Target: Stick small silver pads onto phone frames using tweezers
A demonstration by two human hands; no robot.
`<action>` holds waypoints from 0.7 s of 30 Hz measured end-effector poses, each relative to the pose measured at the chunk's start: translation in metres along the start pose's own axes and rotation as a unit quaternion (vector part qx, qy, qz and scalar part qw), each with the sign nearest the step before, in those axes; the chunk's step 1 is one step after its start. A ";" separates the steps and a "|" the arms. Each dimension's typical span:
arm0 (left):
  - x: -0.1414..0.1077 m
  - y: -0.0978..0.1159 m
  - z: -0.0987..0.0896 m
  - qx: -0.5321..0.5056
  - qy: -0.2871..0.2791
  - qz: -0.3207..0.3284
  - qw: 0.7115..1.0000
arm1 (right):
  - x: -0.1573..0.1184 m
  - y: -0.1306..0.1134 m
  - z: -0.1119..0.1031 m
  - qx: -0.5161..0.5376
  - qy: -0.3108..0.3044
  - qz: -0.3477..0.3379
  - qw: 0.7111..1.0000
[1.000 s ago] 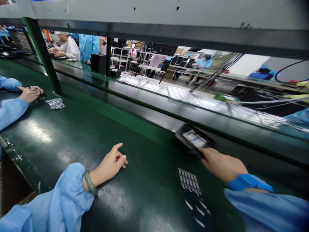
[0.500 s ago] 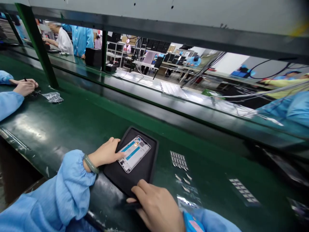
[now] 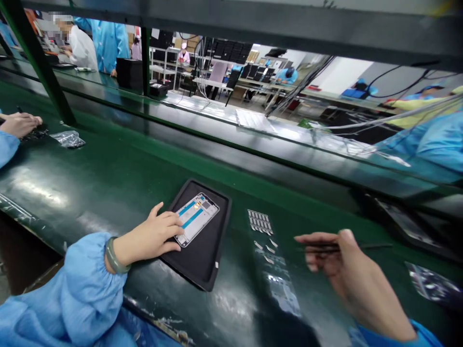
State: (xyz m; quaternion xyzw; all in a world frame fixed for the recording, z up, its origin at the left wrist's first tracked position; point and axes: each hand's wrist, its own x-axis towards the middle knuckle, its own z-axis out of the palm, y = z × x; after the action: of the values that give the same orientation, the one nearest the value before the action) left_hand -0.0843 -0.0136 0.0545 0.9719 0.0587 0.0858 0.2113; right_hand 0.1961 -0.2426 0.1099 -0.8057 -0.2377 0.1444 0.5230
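My left hand (image 3: 150, 236) lies with its fingers stretched out over the lower left edge of a phone frame (image 3: 198, 219). The frame is silver-white with two blue strips, and it rests in a black tray (image 3: 197, 267). Over to the right, my right hand (image 3: 356, 272) pinches dark, slender tweezers (image 3: 376, 245), slightly blurred. Between the tray and this hand lie a sheet of small pale labels (image 3: 259, 221), several loose white pieces (image 3: 269, 249) and a clear plastic sheet (image 3: 284, 289).
Another tray with a phone part (image 3: 408, 221) stands at the right. A clear bag of small parts (image 3: 430, 284) lies below it. At the far left, another person's hand (image 3: 21, 124) works near a plastic bag (image 3: 68, 139). A green post (image 3: 41, 67) rises from the bench.
My right hand has moved from the tray's near edge to the right, past the labels, with the tweezers. My left hand stays on the phone frame, its fingers now flatter. The view has shifted slightly.
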 end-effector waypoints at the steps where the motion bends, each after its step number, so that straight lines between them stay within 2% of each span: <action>1: -0.001 0.003 0.001 0.018 0.002 -0.005 1.000 | -0.001 0.006 -0.001 0.031 0.004 0.018 0.999; 3: -0.002 0.009 0.005 0.052 0.004 -0.003 0.999 | -0.007 0.017 0.000 0.075 -0.018 0.051 0.996; 7: -0.006 0.027 0.013 0.065 0.007 0.028 0.997 | -0.018 0.038 0.006 0.055 -0.033 0.093 0.994; 11: -0.015 0.051 0.018 0.057 -0.027 0.051 0.997 | -0.017 0.056 0.008 0.030 0.003 0.078 0.996; 14: -0.012 0.073 0.014 0.088 -0.064 0.073 0.991 | -0.009 0.064 0.010 0.003 0.000 0.060 0.998; 18: 0.019 0.096 0.008 0.108 -0.058 0.121 0.985 | 0.003 0.069 0.015 -0.010 -0.023 0.057 0.998; 21: 0.055 0.105 0.020 0.089 -0.039 0.196 0.976 | 0.007 0.068 0.018 -0.015 -0.057 0.055 0.997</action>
State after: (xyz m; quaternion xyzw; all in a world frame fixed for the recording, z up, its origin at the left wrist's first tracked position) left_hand -0.0182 -0.1081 0.0888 0.9820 -0.1333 0.0823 0.1052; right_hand 0.2091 -0.2480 0.0407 -0.8158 -0.2244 0.2154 0.4875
